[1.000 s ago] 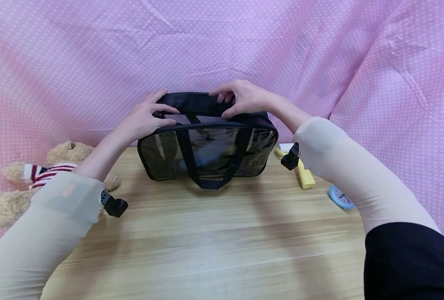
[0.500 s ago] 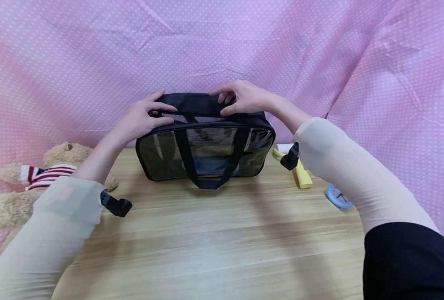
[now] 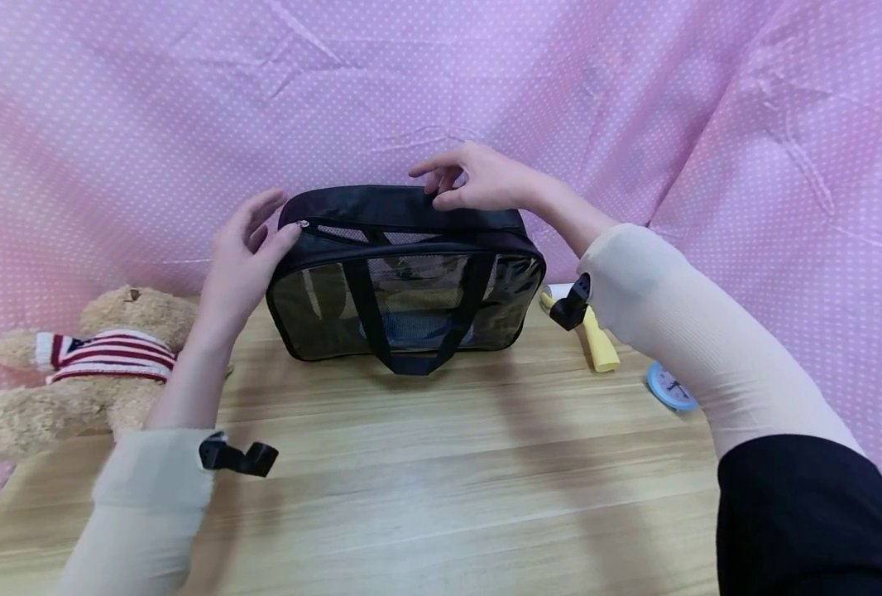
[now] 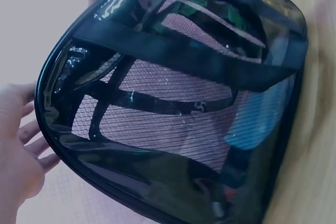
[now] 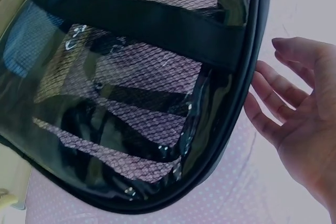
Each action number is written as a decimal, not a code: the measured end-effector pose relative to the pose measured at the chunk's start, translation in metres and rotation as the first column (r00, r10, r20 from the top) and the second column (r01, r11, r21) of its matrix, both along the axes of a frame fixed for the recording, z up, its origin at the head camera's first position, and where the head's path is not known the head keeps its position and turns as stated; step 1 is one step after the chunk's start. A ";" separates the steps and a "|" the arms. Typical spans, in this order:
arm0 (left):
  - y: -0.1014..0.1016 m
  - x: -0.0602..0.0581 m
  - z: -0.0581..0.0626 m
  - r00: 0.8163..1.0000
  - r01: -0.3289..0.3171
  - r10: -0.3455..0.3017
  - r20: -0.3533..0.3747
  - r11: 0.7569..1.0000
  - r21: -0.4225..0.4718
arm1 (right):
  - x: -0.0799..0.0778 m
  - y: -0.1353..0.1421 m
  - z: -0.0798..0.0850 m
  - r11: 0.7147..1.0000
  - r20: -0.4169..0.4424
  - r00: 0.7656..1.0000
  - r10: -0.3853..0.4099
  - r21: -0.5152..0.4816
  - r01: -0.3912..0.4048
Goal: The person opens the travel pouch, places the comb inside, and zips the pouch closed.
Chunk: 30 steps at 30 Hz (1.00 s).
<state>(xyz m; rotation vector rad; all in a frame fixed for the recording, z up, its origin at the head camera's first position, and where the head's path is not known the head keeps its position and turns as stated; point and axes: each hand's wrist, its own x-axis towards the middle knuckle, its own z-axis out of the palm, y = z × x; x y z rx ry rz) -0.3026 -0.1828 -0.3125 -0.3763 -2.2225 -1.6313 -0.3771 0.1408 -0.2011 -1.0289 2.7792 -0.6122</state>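
Note:
A black bag (image 3: 411, 302) with clear front panel and strap handles stands upright on the table. Its top zipper is partly undone, showing a gap, and the zipper pull (image 3: 303, 223) sits at the left end. My left hand (image 3: 243, 252) is at the bag's upper left corner, thumb tip right by the pull, fingers behind, relaxed. Above the top panel, my right hand (image 3: 486, 178) hovers with loosely bent fingers and nothing between them; the right wrist view shows these fingers (image 5: 270, 95) beside the top edge. Something blue (image 4: 257, 116) shows through the panel inside the bag.
A teddy bear (image 3: 124, 356) in a striped sweater lies at the left. To the right are a yellow roll-like thing (image 3: 600, 343) and a blue round clock (image 3: 670, 387). A pink dotted curtain (image 3: 381, 83) hangs behind the wooden table (image 3: 411, 480).
My left hand has moved left off the bag's top to its corner, uncovering the zipper pull. My right hand has risen slightly from the top panel. The bag stays in place.

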 end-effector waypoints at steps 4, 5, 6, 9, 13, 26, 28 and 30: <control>0.002 0.015 -0.018 0.992 -0.108 0.116 -0.040 0.980 0.165 | 0.002 -0.003 0.003 0.999 -0.019 1.000 -0.008 -0.046 0.008; 0.003 0.019 -0.022 0.990 -0.126 0.135 -0.035 0.973 0.195 | 0.002 -0.004 0.004 0.998 -0.022 1.000 -0.009 -0.057 0.008; 0.004 0.022 -0.026 0.989 -0.133 0.142 -0.030 0.967 0.218 | 0.002 -0.006 0.005 0.998 -0.026 1.000 -0.009 -0.067 0.008; 0.007 0.030 -0.038 0.992 -0.122 0.129 -0.009 0.960 0.251 | 0.003 -0.011 0.007 0.996 -0.031 0.999 -0.014 -0.092 0.011; 0.009 0.034 -0.051 0.995 -0.096 0.101 -0.009 0.967 0.238 | 0.004 -0.017 0.009 0.992 -0.047 0.999 -0.015 -0.126 0.009; 0.011 0.037 -0.075 0.982 -0.165 0.178 -0.066 0.971 0.171 | 0.006 -0.056 0.012 0.992 -0.130 0.992 -0.009 -0.128 -0.008; 0.010 0.037 -0.078 0.980 -0.179 0.192 -0.060 0.969 0.168 | 0.006 -0.062 0.013 0.993 -0.138 0.990 0.004 -0.120 -0.020; 0.009 0.037 -0.079 0.978 -0.184 0.197 -0.066 0.969 0.167 | 0.006 -0.068 0.014 0.994 -0.157 0.987 0.017 -0.105 -0.034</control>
